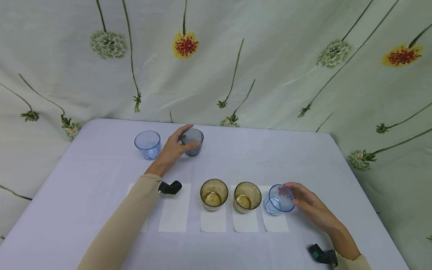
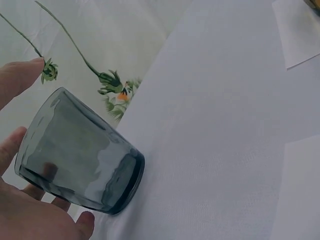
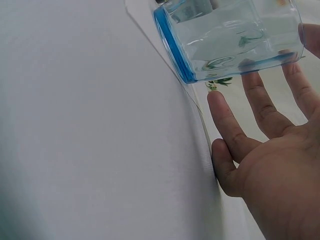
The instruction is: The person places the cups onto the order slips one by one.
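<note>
In the head view my left hand reaches round a grey glass at the back of the table. Its fingers lie behind the glass; the left wrist view shows the thumb standing off from the rim. A blue glass stands just left of that hand. On the right, my right hand holds another blue glass near its rim, between thumb and fingers, over a white paper strip. Two amber glasses, the second amber glass beside the first, stand upright on strips.
A white paper strip lies left of the amber glasses, and another strip is partly covered by my left sleeve. Black devices sit at both wrists. The white table ends at a flower-printed cloth backdrop.
</note>
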The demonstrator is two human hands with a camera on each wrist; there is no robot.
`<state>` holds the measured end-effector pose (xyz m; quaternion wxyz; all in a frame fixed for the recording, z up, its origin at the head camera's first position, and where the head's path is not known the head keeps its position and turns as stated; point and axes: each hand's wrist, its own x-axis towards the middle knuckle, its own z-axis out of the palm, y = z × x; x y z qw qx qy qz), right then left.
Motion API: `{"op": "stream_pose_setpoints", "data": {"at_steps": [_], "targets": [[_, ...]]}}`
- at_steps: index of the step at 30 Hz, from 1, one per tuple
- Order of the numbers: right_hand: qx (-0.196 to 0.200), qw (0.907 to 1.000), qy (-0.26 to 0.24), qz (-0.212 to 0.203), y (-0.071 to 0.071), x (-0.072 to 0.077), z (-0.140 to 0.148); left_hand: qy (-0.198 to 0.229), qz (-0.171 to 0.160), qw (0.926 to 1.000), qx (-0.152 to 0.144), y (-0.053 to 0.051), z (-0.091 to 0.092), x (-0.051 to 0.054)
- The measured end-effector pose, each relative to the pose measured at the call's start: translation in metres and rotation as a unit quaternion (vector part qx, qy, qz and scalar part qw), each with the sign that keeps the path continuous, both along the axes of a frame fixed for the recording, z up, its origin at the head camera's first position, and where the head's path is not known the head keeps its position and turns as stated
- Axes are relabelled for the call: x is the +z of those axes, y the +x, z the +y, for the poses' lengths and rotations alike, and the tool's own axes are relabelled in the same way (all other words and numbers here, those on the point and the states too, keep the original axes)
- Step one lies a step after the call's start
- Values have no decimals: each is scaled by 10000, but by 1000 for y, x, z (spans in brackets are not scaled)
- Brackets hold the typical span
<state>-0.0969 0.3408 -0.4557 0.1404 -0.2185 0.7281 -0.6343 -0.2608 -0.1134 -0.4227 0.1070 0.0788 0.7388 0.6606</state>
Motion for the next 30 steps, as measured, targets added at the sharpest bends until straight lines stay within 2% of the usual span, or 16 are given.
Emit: {"op": "stream_pose_setpoints", "data": {"at_steps": [7,15,23,30], "targets": [[-82,9999,56,-42,1,1,-2,-61,-19,10000,18,0,3,0],[63,9998,-85,144,0,3,-3,-18,-65,10000,30,-2,5,-4],[47,10000,-74,18,0,1,-2,54,-151,9999,-12,-2,4,-5],[-53,10000,43,-4,0,0,-2,99,-102,9999,-3,-2,3,-7]]}}
